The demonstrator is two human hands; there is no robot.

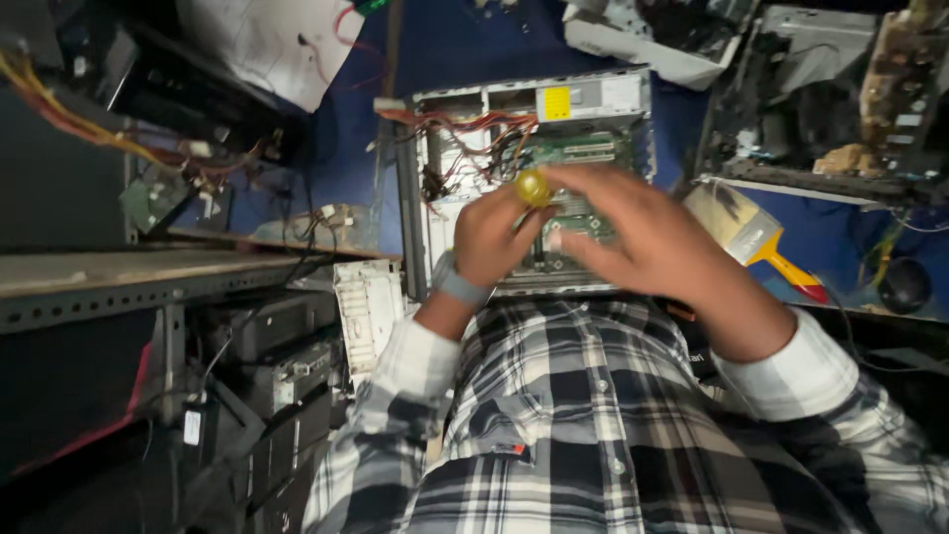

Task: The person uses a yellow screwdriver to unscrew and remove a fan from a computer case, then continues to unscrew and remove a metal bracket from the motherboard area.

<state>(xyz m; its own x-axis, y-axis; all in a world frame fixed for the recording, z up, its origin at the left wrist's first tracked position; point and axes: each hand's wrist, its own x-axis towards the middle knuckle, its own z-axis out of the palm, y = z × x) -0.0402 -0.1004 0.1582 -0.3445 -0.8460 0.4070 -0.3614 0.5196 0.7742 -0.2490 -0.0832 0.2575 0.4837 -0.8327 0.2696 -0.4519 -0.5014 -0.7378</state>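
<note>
An open desktop computer case [593,99] lies on its side in front of me, its green board and red and orange wires showing. My left hand [494,237] is closed around a tool with a round yellow handle end [534,188], held upright over the case. My right hand [643,242] hovers beside it over the board with fingers spread, fingertips close to the yellow handle. A grey band sits on my left wrist. Both arms wear a black and white plaid shirt.
A paintbrush with an orange handle [761,247] lies right of the case on the blue surface. Other opened computer parts [830,89] stand at the back right. A metal shelf [119,282] with wires and boxes is at my left. A white panel [368,302] leans by the case.
</note>
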